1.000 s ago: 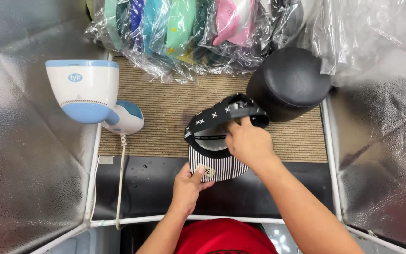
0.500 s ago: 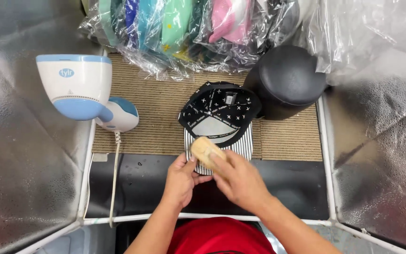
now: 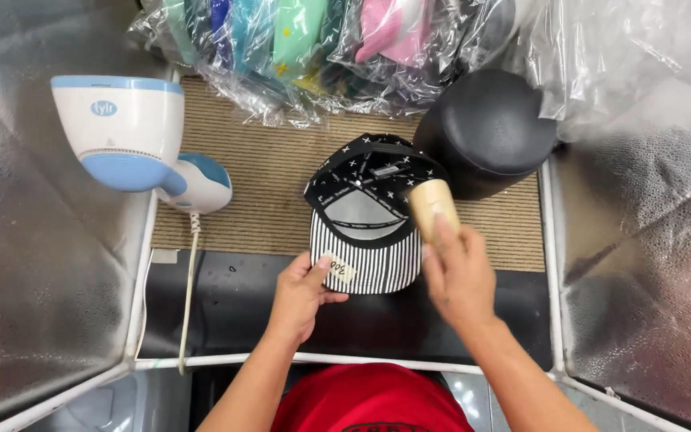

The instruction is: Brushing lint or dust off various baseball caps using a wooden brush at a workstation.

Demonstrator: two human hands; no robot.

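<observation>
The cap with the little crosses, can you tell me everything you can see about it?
The cap lies upside down on the woven tan mat, its pale inside showing. Its crown is black with small white crosses; its flat brim has black and white stripes and points toward the person. A small cream tag sits on the brim. The left hand pinches the brim at that tag. The right hand holds a tan wooden-looking block against the cap's edge, beside a black dome-shaped form.

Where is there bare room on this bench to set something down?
Bare woven mat lies between the steamer and the cap. The dark strip left of the left hand is also free. The back, with bagged caps and the black dome, is crowded.
</observation>
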